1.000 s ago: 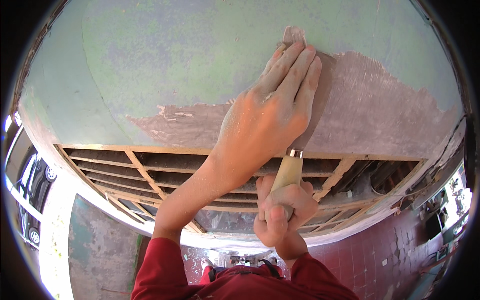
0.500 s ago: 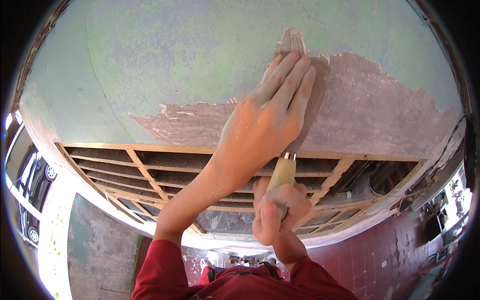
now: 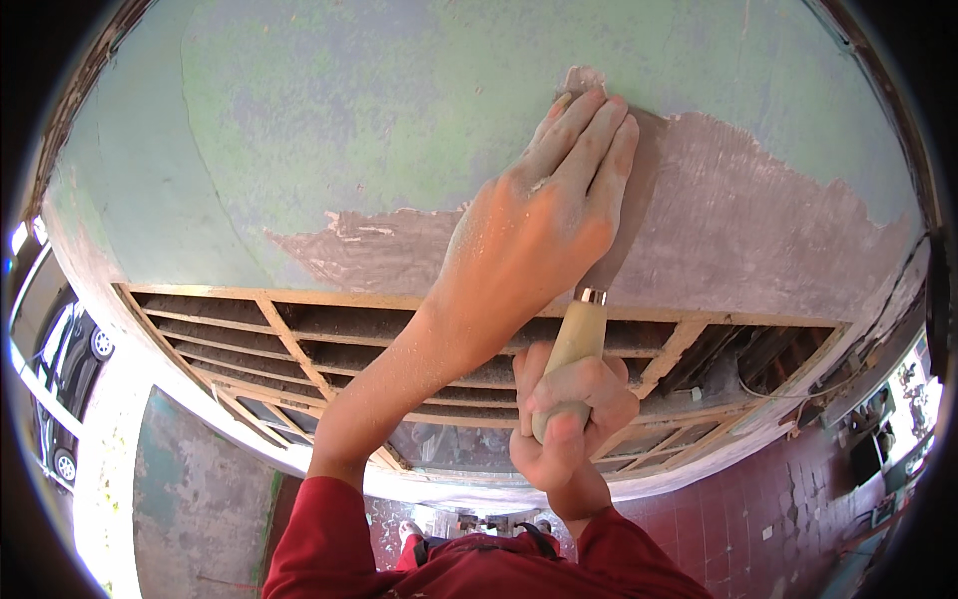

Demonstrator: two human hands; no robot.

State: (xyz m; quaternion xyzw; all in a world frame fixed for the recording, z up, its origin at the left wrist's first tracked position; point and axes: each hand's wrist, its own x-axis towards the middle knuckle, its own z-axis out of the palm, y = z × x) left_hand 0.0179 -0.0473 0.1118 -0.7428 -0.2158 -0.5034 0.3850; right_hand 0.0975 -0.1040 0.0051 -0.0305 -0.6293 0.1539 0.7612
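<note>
A scraper [image 3: 637, 205] with a wide, dull metal blade lies against a wall surface with worn green paint [image 3: 379, 110]. My right hand [image 3: 576, 404] is wrapped round its cream handle [image 3: 579, 334], below a shiny collar. My left hand [image 3: 544, 215], dusted with pale powder, rests flat on the blade, fingers stretched toward its front edge and partly covering it. Ahead of the fingertips, a small bare strip [image 3: 584, 77] shows. To the right of the blade spreads a larger scraped, grey-brown patch [image 3: 743, 210]; another scraped area [image 3: 369, 245] lies left of my wrist.
Below the painted surface runs a wooden frame [image 3: 284, 344] with dark slatted openings. Farther down are a red tiled floor [image 3: 718, 519] and a worn grey-green slab [image 3: 200, 489]. A dark car [image 3: 75, 389] stands outside at the far left.
Both hands and the scraper have moved slightly up the surface. The blade now covers more of the bare strip at the top, so less of it shows.
</note>
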